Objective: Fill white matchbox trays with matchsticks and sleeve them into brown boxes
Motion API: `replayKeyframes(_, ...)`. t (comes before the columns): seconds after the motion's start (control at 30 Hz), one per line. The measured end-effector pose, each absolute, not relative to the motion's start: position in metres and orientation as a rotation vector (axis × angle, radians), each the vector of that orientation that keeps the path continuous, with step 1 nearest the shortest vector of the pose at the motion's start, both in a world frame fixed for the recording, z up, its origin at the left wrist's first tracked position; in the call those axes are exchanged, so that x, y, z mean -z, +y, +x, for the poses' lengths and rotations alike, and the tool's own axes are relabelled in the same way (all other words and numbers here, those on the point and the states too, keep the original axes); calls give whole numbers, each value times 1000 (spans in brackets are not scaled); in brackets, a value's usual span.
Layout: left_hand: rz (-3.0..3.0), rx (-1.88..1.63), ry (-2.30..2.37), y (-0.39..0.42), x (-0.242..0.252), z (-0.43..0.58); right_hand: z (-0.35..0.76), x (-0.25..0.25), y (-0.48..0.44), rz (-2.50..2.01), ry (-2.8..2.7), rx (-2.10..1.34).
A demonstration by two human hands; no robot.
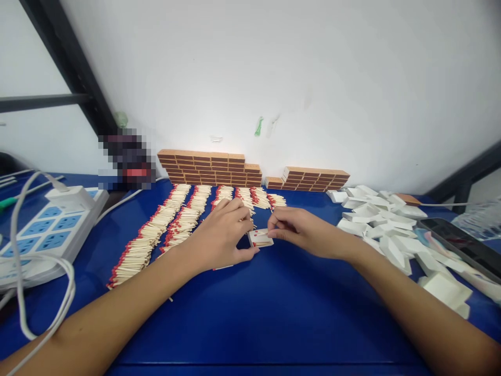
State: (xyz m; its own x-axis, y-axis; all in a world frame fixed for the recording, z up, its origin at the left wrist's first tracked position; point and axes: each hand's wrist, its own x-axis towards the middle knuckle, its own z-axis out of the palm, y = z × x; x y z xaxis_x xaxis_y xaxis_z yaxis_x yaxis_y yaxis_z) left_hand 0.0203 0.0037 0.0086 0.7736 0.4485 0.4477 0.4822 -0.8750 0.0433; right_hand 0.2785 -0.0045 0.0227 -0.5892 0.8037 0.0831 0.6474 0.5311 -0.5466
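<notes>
A small white matchbox tray point(260, 243) lies on the blue table between my hands, with a few red-headed matches inside. My left hand point(225, 235) is closed around its left end, thumb in front and fingers behind. At the right end, my right hand point(293, 228) has its fingertips pinched together over the tray, on the end of a match point(261, 234). Long rows of loose matches point(151, 235) spread over the table to the left and behind; my left hand and forearm cover part of them.
Stacked brown matchboxes point(207, 168) line the wall, with a lower stack point(317, 179) to the right. White empty trays point(376, 211) are piled at right beside a dark phone point(462, 245). A power strip point(50, 230) with white cables sits at left on the blue table point(266, 313).
</notes>
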Motion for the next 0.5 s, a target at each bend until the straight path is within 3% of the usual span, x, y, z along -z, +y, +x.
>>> replayKeyframes(0.3,-2895,692,-765,4,-8,20,281,-21,-2,-1234,-2413,-617)
replayKeyframes(0.5,-2893,691,-752,2,-9,21,304,3,28,-1580,-2043,-243)
